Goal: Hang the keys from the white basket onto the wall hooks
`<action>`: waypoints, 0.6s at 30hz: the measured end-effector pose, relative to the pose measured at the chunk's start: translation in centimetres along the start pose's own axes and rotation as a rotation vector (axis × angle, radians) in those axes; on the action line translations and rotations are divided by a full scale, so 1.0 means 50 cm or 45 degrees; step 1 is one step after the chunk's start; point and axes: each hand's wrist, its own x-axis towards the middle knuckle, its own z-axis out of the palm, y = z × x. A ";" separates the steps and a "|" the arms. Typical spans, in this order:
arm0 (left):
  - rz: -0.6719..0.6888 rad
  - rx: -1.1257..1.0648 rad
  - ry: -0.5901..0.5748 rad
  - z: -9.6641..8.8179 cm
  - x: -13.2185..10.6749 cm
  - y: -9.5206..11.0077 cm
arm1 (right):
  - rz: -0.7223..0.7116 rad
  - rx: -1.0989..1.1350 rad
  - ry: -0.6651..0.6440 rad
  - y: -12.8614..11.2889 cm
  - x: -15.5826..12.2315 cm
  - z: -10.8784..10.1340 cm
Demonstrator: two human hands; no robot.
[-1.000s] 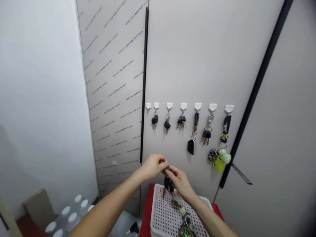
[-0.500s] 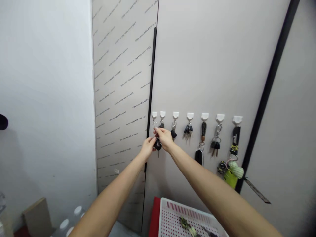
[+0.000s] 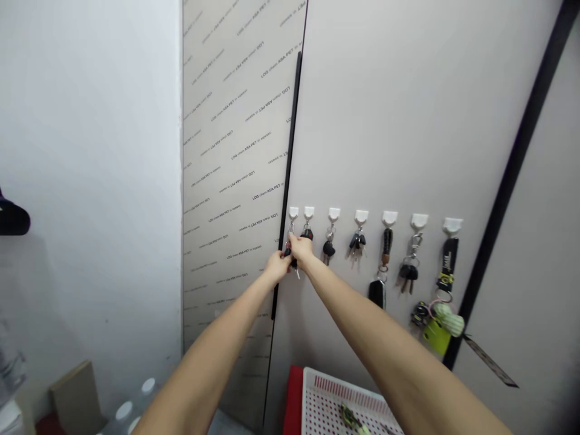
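Observation:
Both of my hands are raised to a row of white hooks on a pale cabinet door. My left hand (image 3: 277,266) and my right hand (image 3: 301,249) are pinched together on a black key bunch (image 3: 291,252) that hangs just under the leftmost hook (image 3: 293,212). The bunch's ring reaches up to that hook; I cannot tell whether it sits on it. The second hook (image 3: 309,212) carries a dark key right behind my right fingers. Further right hang a black fob (image 3: 328,248) and more key bunches (image 3: 357,241).
A white perforated basket (image 3: 333,393) with a few keys stands below on something red (image 3: 294,399). At the right end of the hooks hang a black strap (image 3: 447,264) and a yellow-green tag (image 3: 437,334). Bottle caps (image 3: 136,402) and a cardboard piece (image 3: 75,396) lie at the lower left.
A second ago both hands held the black key bunch low over the basket. They carried it up to the leftmost hook, and the view has tilted upward.

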 end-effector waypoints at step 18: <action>-0.312 -0.410 -0.430 0.176 -0.233 -0.194 | 0.445 -0.442 -0.374 0.232 -0.389 -0.234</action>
